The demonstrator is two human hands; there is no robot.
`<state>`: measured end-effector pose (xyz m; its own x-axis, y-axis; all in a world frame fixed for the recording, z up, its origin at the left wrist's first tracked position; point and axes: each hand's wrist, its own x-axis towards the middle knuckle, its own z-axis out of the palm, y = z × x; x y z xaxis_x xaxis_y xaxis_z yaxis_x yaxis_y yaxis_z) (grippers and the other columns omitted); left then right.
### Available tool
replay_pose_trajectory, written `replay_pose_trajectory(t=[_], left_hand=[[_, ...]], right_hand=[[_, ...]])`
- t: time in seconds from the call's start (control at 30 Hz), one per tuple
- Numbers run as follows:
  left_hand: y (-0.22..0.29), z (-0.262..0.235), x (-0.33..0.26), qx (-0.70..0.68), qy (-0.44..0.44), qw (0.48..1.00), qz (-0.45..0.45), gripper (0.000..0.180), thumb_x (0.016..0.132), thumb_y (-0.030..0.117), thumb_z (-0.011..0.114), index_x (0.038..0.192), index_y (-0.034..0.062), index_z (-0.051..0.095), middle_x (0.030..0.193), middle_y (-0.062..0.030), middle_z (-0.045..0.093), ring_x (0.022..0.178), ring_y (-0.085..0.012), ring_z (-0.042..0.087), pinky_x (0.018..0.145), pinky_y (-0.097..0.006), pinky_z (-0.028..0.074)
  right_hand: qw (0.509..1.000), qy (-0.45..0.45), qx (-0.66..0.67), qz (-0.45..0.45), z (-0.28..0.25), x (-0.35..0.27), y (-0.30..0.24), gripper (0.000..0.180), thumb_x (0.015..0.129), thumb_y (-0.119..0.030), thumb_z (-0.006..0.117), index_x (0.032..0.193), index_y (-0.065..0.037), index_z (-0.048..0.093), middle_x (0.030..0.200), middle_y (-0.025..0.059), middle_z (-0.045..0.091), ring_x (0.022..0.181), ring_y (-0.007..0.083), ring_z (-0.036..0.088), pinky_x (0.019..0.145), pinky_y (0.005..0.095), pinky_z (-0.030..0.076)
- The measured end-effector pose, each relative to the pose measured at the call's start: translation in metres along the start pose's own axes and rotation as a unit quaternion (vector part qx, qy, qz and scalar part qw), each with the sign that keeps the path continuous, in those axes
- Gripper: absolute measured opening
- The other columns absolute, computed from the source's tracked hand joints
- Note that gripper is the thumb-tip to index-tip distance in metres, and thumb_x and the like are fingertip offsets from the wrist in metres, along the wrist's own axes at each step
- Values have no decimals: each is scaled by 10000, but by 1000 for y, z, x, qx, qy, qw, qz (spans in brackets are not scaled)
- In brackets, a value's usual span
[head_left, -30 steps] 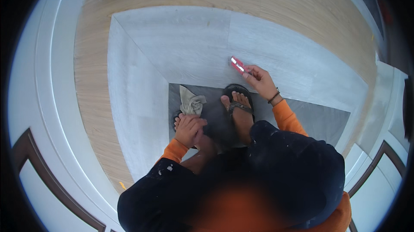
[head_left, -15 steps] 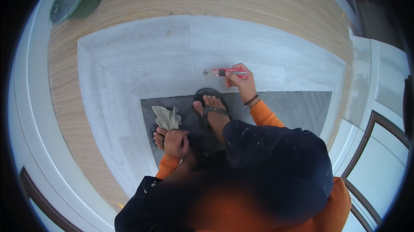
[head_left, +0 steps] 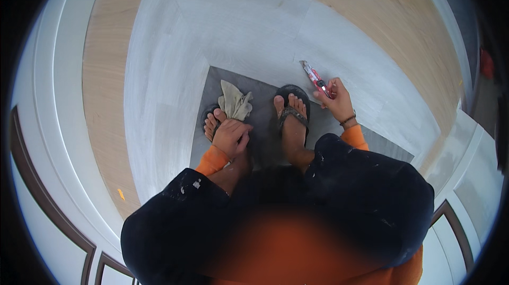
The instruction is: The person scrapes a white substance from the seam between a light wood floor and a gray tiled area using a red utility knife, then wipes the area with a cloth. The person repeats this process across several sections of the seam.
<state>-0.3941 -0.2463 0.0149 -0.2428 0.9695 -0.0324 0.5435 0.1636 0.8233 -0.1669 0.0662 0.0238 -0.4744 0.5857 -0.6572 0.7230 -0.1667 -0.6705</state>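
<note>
My right hand (head_left: 336, 98) is closed round the handle of a red utility knife (head_left: 317, 79). The knife's metallic end points away from me, over the pale grey floor planks (head_left: 254, 36). My left hand (head_left: 231, 134) is low by my left foot, its fingers curled and partly hidden. A crumpled pale grey-green cloth (head_left: 235, 100) sticks out beyond those fingers, seemingly gripped in them. Both my feet, in dark flip-flops (head_left: 295, 116), stand on a dark grey floor panel (head_left: 265, 81) bordered by the pale planks.
Tan wood-look flooring (head_left: 106, 83) surrounds the pale planks. White panelled fronts with brown trim (head_left: 47, 205) line the left side, and similar ones (head_left: 450, 221) stand at the right. A small orange mark (head_left: 121, 195) is on the floor at left. Something red (head_left: 485, 63) shows at the far right.
The view has turned and shifted, so the green tub at the upper left is out of sight. The knife now points farther away from me rather than left. My left hand stays by the foot with the cloth.
</note>
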Motion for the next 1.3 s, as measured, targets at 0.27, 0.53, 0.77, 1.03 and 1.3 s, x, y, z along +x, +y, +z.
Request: replay_pose_trajectory(t=[0.27, 0.53, 0.77, 1.03, 1.3], left_hand=[[-5, 3, -1, -3, 5, 1000, 5, 172, 823, 32, 675, 984, 69, 720, 876, -88, 698, 864, -302, 676, 826, -420, 519], [-7, 0, -6, -5, -5, 1000, -8, 195, 810, 67, 704, 1005, 83, 712, 898, -71, 690, 889, -291, 661, 850, -411, 516], [-8, 2, -6, -12, 0, 1000, -4, 200, 808, 70, 708, 1008, 84, 710, 911, -68, 695, 905, -289, 661, 868, -411, 521], [-8, 3, -6, -10, 13, 1000, -10, 220, 796, 49, 704, 1013, 77, 716, 896, -81, 689, 897, -303, 664, 856, -419, 520], [-7, 2, -4, -14, 10, 1000, -6, 215, 790, 36, 704, 1000, 76, 723, 882, -91, 684, 881, -310, 657, 836, -423, 516]], right_hand=[[912, -6, -328, -247, -6, 32, -30, 538, 962, -196, 669, 1489, -249, 572, 844, 140, 652, 719, 293, 651, 672, 385, 521], [815, 3, -465, -346, -16, 65, -21, 459, 1020, -276, 609, 1469, -368, 574, 832, 84, 610, 632, 284, 653, 556, 413, 538], [786, -35, -474, -396, -20, 80, -20, 511, 1010, -254, 603, 1499, -387, 535, 875, 85, 605, 609, 291, 646, 537, 423, 537], [769, -51, -498, -398, -20, 87, -24, 525, 999, -240, 612, 1502, -373, 537, 854, 87, 591, 580, 289, 632, 519, 419, 536], [763, -22, -507, -401, -13, 82, -18, 561, 987, -235, 627, 1513, -399, 517, 885, 79, 599, 573, 263, 633, 504, 406, 540]])
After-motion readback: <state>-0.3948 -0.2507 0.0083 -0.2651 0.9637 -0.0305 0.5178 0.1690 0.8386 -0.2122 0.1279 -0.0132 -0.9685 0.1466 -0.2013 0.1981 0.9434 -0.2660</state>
